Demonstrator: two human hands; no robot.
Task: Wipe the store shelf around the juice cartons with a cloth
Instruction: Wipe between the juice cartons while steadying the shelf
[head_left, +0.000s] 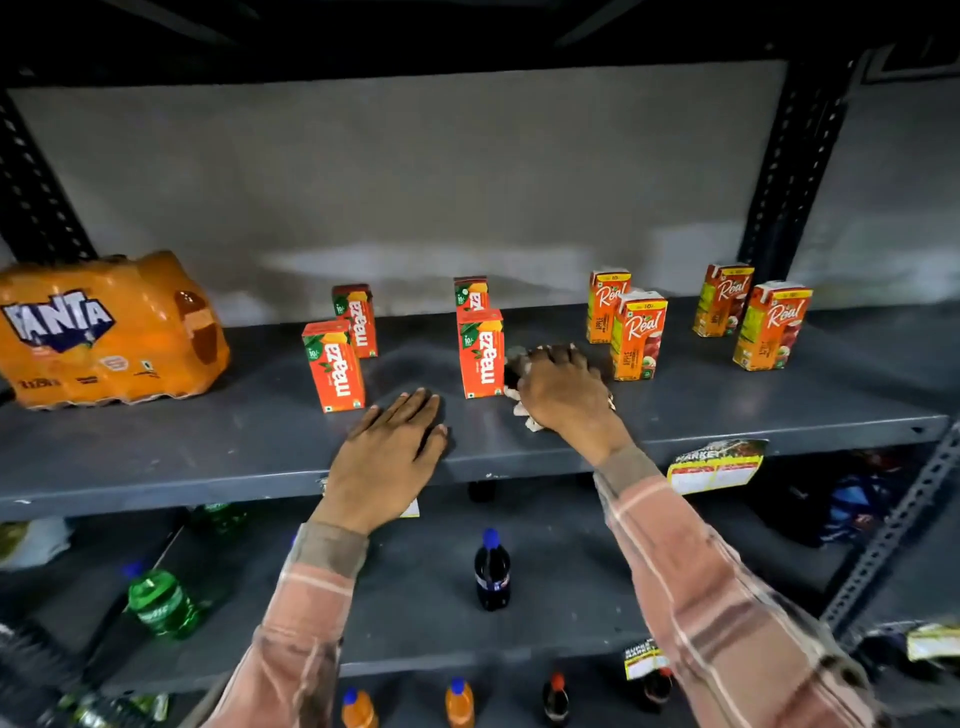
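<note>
While the left hand (395, 447) lies flat, fingers spread, the right hand (563, 397) bunches the soft cloth (524, 413) beside light, tippable cartons (480, 353) on the shelf (208, 447).

The left hand (392, 447) lies flat, palm down, fingers together. The right hand (563, 392) is curled, arm stretched forward.

Shop: stocked drink shelf (208, 447), price tag (714, 467)

Right hand (563, 392) presses cloth (524, 415) on shelf (208, 441).
</note>
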